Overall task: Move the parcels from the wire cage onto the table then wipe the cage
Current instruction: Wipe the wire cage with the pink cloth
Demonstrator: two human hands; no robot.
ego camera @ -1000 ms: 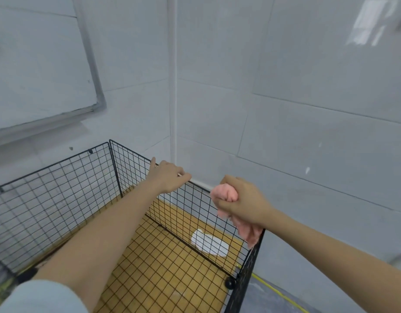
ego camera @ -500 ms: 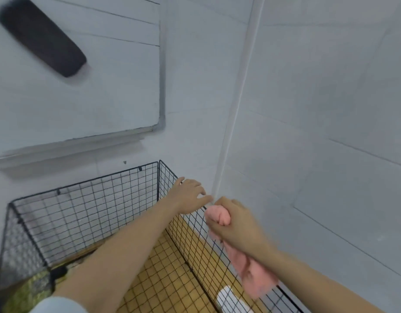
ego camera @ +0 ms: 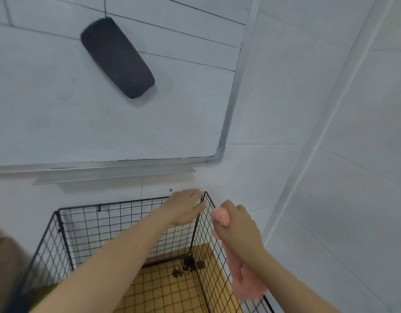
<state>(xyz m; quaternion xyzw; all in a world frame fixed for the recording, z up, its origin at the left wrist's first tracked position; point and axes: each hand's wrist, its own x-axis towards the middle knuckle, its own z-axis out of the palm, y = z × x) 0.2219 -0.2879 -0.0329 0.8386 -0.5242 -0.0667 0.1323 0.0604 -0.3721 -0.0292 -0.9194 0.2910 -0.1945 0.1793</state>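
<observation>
Wiping looks under way in the head view: my right hand (ego camera: 236,224) is curled tight round a pink cloth (ego camera: 247,283), bunched against the top wire of the wire cage (ego camera: 118,224) panel, the tail hanging below my wrist. Just to its left, my left hand (ego camera: 186,207) rests with fingers straight on the far corner of the rim, blurred. Below both hands I see no parcels inside, only yellow floor tiles (ego camera: 163,288), so I judge the unloading done; the bench is out of view. Most panels remain to wipe.
</observation>
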